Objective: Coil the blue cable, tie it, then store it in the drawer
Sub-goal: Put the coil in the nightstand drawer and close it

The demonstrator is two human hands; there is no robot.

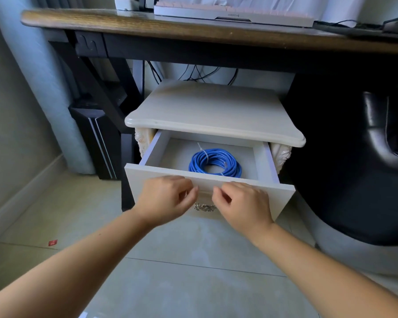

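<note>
Lying in drawer (265,196): blue cable (230,166) | beyond left hand (166,199), right hand (245,204) | fingers (190,191) curled, grip unclear

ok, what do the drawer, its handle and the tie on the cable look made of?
Drawer: seemingly white painted or laminated board, smooth matte faces, square edges. Handle: probably cast metal, silvery ornate glint, partly hidden. Tie: likely thin white plastic, stiff tail sticking up off the blue cable.

Both forearms reach forward and converge. The left hand (168,198) and right hand (244,204) sit close together, backs up, fingers curled under, thumbs facing each other.
</note>
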